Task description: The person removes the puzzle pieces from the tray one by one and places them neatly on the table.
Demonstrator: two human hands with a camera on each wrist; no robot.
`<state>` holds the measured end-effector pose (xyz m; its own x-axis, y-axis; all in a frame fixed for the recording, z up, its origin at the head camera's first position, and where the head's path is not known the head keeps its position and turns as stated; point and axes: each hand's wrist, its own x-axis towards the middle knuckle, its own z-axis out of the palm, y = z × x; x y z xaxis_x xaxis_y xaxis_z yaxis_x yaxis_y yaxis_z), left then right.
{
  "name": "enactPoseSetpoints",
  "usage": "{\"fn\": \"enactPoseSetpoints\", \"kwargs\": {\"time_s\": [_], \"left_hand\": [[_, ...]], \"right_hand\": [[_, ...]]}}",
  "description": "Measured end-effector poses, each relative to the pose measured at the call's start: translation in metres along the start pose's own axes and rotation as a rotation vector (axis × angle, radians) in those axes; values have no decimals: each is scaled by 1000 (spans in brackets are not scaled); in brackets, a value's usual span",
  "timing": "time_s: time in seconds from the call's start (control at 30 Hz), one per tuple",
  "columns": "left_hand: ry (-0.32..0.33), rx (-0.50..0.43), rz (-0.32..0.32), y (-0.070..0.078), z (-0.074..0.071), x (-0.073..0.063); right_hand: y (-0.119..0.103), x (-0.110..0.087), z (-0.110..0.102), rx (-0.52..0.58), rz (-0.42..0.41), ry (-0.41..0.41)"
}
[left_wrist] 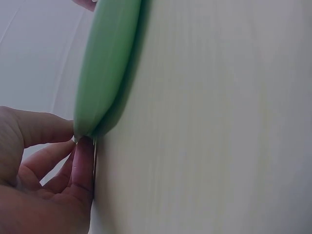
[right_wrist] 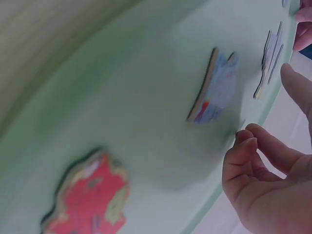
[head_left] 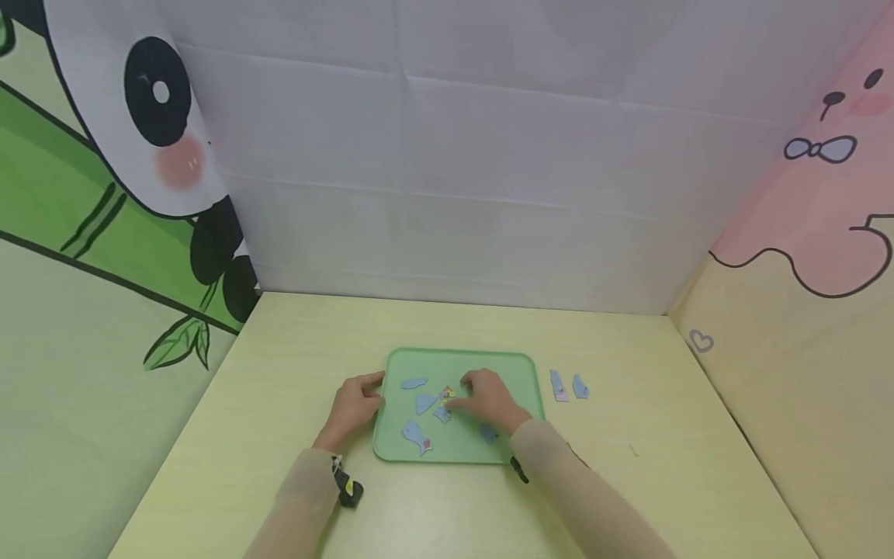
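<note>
A light green tray with a raised rim lies on the table. My left hand grips its left edge; in the left wrist view the fingers meet at the tray's end. Over the middle of the tray is my right hand, thumb and fingers apart, nothing seen between them. By its fingertips are a small yellow-and-red piece and flat pale blue puzzle pieces. In the right wrist view, a pale blue piece and a red patterned piece lie on the tray.
Two more pale blue pieces lie on the table right of the tray. Another piece sits near the tray's front left, and one farther back. A white cloth wall stands behind, with cartoon-printed walls at both sides.
</note>
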<state>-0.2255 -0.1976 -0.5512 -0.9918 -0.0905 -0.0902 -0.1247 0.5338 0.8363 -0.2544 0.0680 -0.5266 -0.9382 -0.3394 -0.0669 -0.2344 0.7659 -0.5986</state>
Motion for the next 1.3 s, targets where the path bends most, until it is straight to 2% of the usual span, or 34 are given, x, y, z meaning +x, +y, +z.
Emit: {"fn": "enactPoseSetpoints", "kwargs": {"time_s": [0.2, 0.47, 1.03, 1.3], "left_hand": [[1, -2, -15, 2, 2, 1], [3, -8, -10, 1, 4, 1], [3, -2, 20, 3, 2, 0], [10, 0, 8, 4, 2, 0]], "right_hand": [[-7, 3, 6, -3, 1, -12], [-13, 4, 11, 4, 69, -24], [-21, 5, 13, -16, 96, -53], [-22, 5, 14, -25, 105, -36]]}}
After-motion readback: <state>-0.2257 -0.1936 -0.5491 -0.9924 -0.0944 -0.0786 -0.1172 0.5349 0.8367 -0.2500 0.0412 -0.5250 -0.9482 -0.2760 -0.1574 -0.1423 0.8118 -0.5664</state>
